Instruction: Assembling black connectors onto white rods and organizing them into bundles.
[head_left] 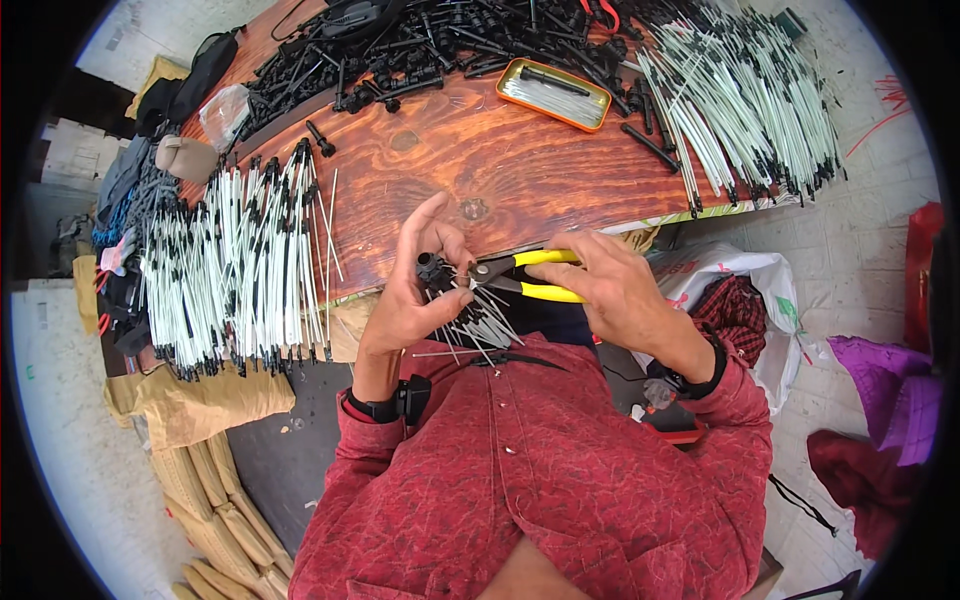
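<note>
1 reddish-brown wood-grained table (385, 185) above a pale, brightly lit floor (862, 285), tiled at right

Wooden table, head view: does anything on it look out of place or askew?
Slightly. A single black piece lies apart from the black heap, and two thin white rods slant off the edge of the rod bundle at left; both look like strays.

Red patterned shirt (430, 480) is filling six o'clock, shiny buttons (503, 405) running down; black wristbands (411, 400) are showing at seven and four!
</note>
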